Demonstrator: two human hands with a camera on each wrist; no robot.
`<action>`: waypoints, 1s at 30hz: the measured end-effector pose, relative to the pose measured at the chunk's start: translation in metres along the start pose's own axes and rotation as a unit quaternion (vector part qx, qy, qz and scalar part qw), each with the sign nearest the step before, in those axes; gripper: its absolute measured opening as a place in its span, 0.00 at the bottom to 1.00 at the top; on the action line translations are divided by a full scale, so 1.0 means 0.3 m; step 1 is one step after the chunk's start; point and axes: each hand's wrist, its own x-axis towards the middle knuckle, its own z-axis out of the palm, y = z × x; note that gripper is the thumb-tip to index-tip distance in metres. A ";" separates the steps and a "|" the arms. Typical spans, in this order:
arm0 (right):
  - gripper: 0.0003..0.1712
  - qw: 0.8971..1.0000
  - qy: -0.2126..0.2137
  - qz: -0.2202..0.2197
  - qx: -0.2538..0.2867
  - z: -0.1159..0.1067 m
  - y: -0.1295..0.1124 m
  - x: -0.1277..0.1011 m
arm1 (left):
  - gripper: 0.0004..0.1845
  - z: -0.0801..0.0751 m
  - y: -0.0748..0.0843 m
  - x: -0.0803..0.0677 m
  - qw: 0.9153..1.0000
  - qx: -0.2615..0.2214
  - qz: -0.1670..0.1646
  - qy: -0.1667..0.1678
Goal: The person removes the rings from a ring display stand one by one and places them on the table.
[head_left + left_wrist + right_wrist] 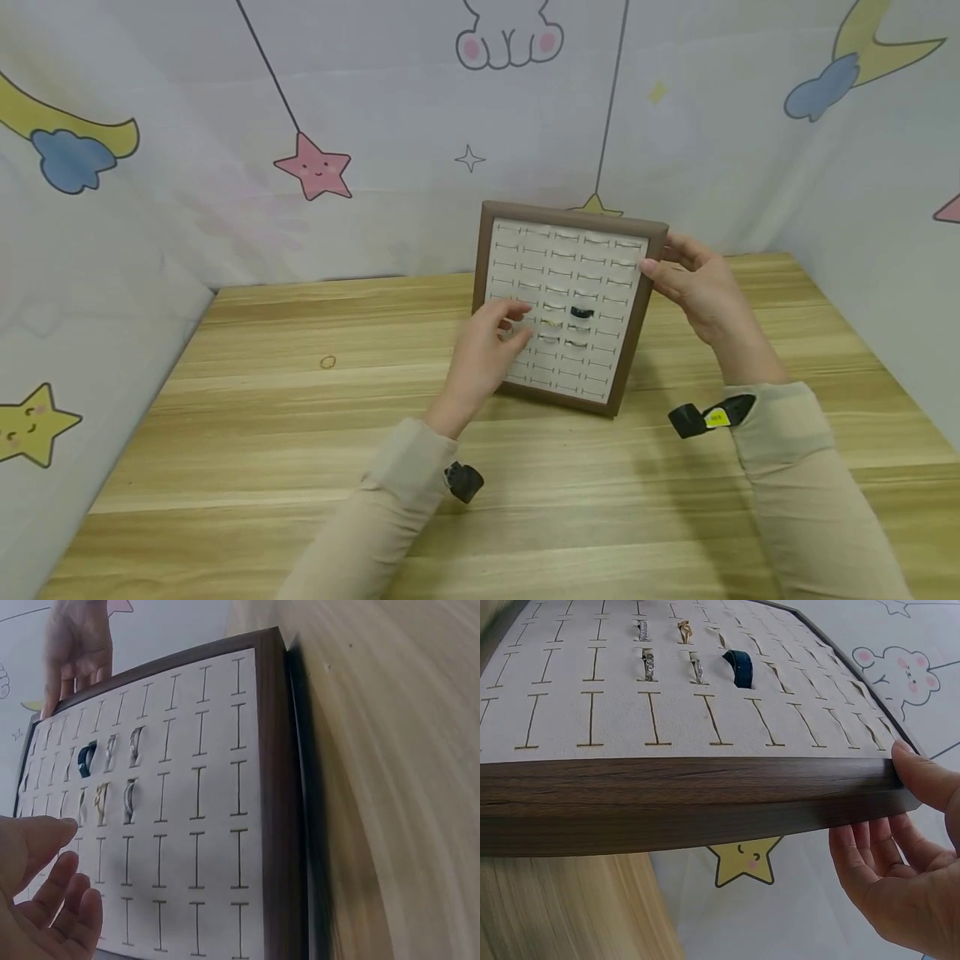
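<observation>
Head view gives us, from the left, a thin band (327, 367) lying on the surface (247, 467), well apart from the board (631, 333), which stands tilted. Next we see the left hand (491, 346) at the board's front, its grip released, thumb and fingers apart, then a gold ring (551, 322) and a dark ring (582, 312) seated in slots. Farthest right, we find the right hand (701, 287) grasping the board's side near its upper corner.
</observation>
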 end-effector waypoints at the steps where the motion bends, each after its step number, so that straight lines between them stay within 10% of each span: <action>1: 0.34 1.000 0.000 0.001 -0.001 0.000 0.001 0.000 | 0.14 0.012 0.002 0.000 1.000 0.000 0.003 -0.005; 30: 0.31 1.000 -0.008 -0.004 0.003 -0.003 0.006 0.004 | 0.08 0.110 0.028 0.013 0.993 0.118 0.011 0.020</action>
